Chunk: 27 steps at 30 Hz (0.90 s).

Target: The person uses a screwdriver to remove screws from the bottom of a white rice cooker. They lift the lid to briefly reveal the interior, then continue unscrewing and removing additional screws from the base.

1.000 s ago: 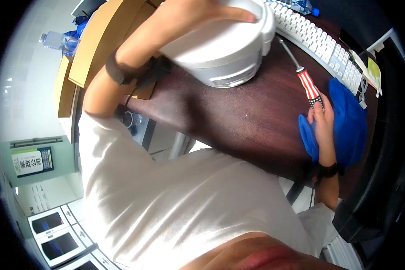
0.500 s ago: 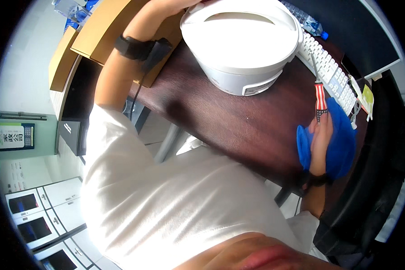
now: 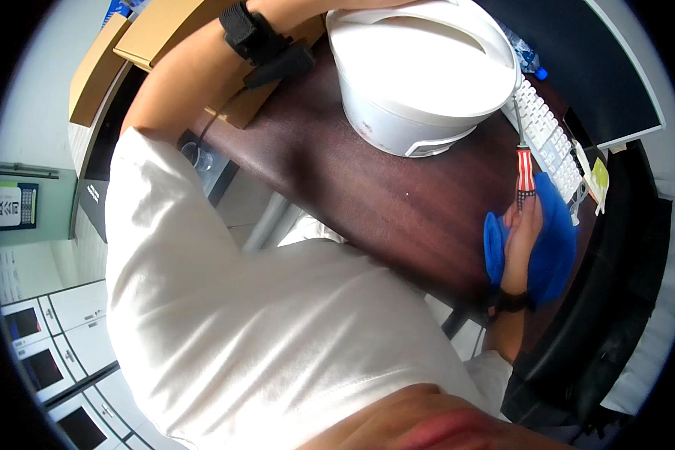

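A white lidded bucket (image 3: 416,71) with a carry handle stands on the dark brown desk. My left arm reaches round to its far side; my left hand (image 3: 367,5) rests at the bucket's back rim, its fingers hidden by the bucket and the picture's edge. My right hand (image 3: 525,225) is closed round the handle of a screwdriver (image 3: 526,172), striped red and white with a dark dotted end. The thin metal shaft points away, its tip close to the bucket's right rim; I cannot tell whether they touch. Under my right hand lies a blue cloth (image 3: 551,247).
A white keyboard (image 3: 547,139) and a dark monitor (image 3: 577,67) stand right of the bucket, with a plastic bottle (image 3: 521,52) between. Cardboard boxes (image 3: 165,37) are at the left. A black chair or bag (image 3: 600,315) borders the desk's right side.
My left arm has reached further right along the bucket's far side. The screwdriver now stands more upright in view, its tip nearer the bucket's rim. The whole view has shifted slightly.
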### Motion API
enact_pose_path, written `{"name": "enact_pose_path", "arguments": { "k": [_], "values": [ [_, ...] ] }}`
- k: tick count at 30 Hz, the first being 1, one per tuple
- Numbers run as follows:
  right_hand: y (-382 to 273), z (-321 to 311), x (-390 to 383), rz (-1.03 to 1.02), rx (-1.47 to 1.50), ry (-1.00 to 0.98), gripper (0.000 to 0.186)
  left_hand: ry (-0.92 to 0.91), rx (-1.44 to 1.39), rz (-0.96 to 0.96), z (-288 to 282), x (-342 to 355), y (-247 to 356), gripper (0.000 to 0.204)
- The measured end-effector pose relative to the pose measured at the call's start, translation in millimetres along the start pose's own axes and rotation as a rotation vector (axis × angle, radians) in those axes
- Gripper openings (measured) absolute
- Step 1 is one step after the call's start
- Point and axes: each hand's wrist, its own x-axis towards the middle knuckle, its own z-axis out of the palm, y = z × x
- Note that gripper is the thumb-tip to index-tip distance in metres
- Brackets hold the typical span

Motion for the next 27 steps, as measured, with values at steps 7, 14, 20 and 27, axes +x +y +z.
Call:
{"name": "enact_pose_path", "arguments": {
  "k": [7, 14, 20, 27],
  "values": [
    [1, -1, -2, -0.017, -0.004, -0.001, 0.030, -0.139, 0.249, 0.084, -41, 6, 57, 0.055],
    [2, -3, 0, -0.029, -0.016, -0.016, 0.030, -0.449, 0.057, 0.381, -77, 5, 102, 0.051],
    [0, -2, -1, -0.015, 0.003, -0.006, 0.031, -0.531, 0.010, 0.538, -74, 17, 120, 0.041],
    [5, -5, 2, -0.029, 0.028, -0.022, 0.033, -0.327, -0.071, 0.614, -53, 37, 172, 0.029]
  ]
}}
